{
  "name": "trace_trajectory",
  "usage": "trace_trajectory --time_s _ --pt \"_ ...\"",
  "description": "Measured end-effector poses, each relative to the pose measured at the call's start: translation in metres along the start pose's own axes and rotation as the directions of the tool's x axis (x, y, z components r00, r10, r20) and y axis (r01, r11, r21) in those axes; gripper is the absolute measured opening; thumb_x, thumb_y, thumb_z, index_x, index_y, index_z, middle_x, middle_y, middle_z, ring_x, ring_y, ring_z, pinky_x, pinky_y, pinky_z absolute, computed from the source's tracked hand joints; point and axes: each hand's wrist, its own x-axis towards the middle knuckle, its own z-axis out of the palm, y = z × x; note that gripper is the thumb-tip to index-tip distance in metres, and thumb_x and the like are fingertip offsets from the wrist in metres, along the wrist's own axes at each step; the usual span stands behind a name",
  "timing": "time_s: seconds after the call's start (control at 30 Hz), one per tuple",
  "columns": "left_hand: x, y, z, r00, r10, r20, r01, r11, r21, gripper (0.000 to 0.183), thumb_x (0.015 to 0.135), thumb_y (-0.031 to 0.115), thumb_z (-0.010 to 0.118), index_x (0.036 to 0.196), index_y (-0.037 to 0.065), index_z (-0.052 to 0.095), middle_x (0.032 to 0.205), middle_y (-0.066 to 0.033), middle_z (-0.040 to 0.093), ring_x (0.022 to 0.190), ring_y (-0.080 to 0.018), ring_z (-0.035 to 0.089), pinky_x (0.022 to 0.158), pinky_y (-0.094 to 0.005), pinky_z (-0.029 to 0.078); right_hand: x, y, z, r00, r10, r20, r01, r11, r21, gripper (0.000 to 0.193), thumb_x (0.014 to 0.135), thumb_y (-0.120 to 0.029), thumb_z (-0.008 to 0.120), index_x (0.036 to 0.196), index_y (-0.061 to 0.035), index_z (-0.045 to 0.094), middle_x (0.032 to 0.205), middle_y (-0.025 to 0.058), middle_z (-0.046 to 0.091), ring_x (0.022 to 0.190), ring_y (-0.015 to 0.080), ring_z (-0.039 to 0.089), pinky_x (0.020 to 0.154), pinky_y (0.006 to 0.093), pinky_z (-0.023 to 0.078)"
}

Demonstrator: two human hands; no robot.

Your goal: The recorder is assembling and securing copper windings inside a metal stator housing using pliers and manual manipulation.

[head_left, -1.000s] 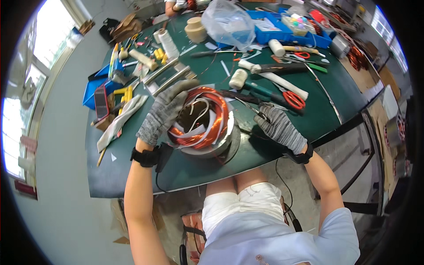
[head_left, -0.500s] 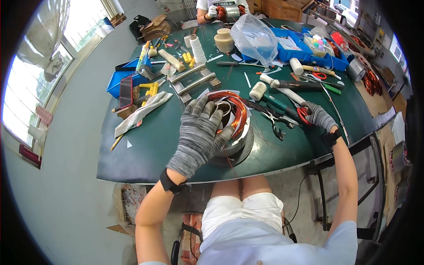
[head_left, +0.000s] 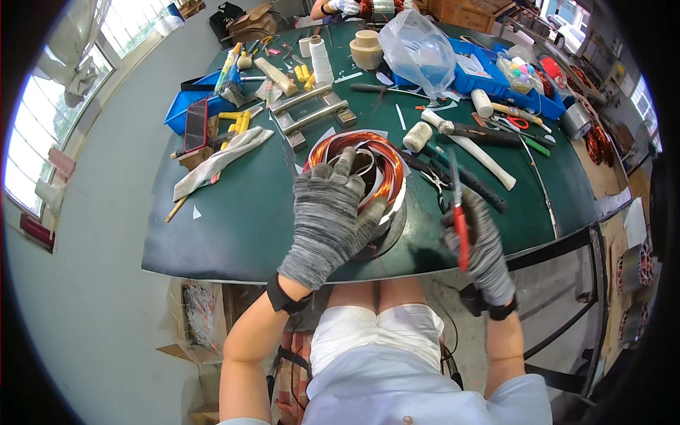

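A motor stator [head_left: 392, 230], a metal ring with copper windings [head_left: 390, 168] round its top and white insulating paper, stands near the table's front edge. My left hand [head_left: 328, 212], in a grey striped glove, grips its near left rim. The thumb lies across the near side and a finger reaches over the windings beside the opening. My right hand [head_left: 482, 237], gloved alike and slightly blurred, is closed round red-handled scissors [head_left: 460, 230]. Their blades point away from me, above the table's front edge and apart from the stator. Pliers [head_left: 438, 183] lie between the stator and the scissors.
Mallets [head_left: 418, 137], a white-handled tool [head_left: 489, 159] and a metal frame [head_left: 312, 113] lie beyond the stator. At left are a white cloth [head_left: 223, 163] and a phone [head_left: 196, 126]; at back right, blue bins [head_left: 478, 81]. Across the table another person's gloved hand [head_left: 345, 6] touches a wound part.
My right hand has picked up the red-handled scissors from beside the tools and brought them left and nearer to me. My left hand stays on the stator, its finger shifted towards the opening.
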Motion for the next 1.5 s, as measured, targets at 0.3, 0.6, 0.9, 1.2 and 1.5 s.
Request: trace_trajectory --time_s 0.3,0.6,0.9,1.2,1.5 --pt "0.011 0.013 -0.003 0.998 -0.054 0.016 0.051 0.992 0.116 0.039 0.080 0.038 0.052 0.093 0.002 0.062 0.093 -0.0201 0.062 0.090 -0.0371 0.056 0.083 -0.0473 0.037 0.021 0.030 0.035 0.994 -0.106 0.017 0.105 0.992 0.076 0.061 0.080 -0.021 0.064 0.132 -0.0050 0.035 0.124 0.0118 0.045 0.112 0.0206 0.047 0.097 0.0329 0.037" --pt "0.064 -0.064 -0.011 0.981 0.133 0.140 -0.016 0.779 -0.627 0.036 0.082 0.018 0.064 0.116 0.008 0.056 0.105 -0.0092 0.060 0.100 -0.0194 0.056 0.089 -0.0326 0.043 0.039 0.039 0.040 0.972 -0.227 0.061 0.225 0.974 0.042 0.051 0.083 -0.009 0.058 0.130 -0.0034 0.040 0.128 0.0128 0.046 0.114 0.0233 0.048 0.097 0.0330 0.038" --pt "0.071 -0.073 0.011 0.950 0.169 0.264 0.115 0.595 -0.795 0.034 0.087 0.011 0.056 0.121 0.006 0.054 0.118 -0.0074 0.058 0.108 -0.0154 0.052 0.097 -0.0295 0.039 0.058 0.025 0.010 0.911 -0.369 0.186 0.413 0.841 -0.351 0.043 0.079 -0.007 0.063 0.121 -0.0046 0.054 0.118 0.0102 0.057 0.101 0.0213 0.056 0.088 0.0310 0.045" --pt "0.088 -0.075 0.008 0.922 0.319 0.217 -0.056 0.668 -0.742 0.052 0.085 0.018 0.059 0.134 0.017 0.042 0.118 -0.0084 0.059 0.110 -0.0189 0.052 0.098 -0.0310 0.038 0.089 -0.016 -0.022 0.825 -0.335 0.456 0.565 0.498 -0.657 0.055 0.074 -0.013 0.064 0.126 -0.0232 0.051 0.084 0.0175 0.057 0.068 0.0307 0.060 0.055 0.0373 0.048" --pt "0.035 0.025 -0.015 0.999 -0.041 0.002 0.041 0.999 -0.021 0.040 0.078 0.032 0.059 0.110 0.009 0.056 0.090 -0.0122 0.058 0.087 -0.0254 0.056 0.079 -0.0377 0.045 0.070 -0.052 -0.012 0.870 -0.178 0.459 0.493 0.329 -0.806 0.056 0.073 -0.015 0.064 0.127 -0.0244 0.050 0.079 0.0133 0.054 0.061 0.0261 0.056 0.056 0.0378 0.047"
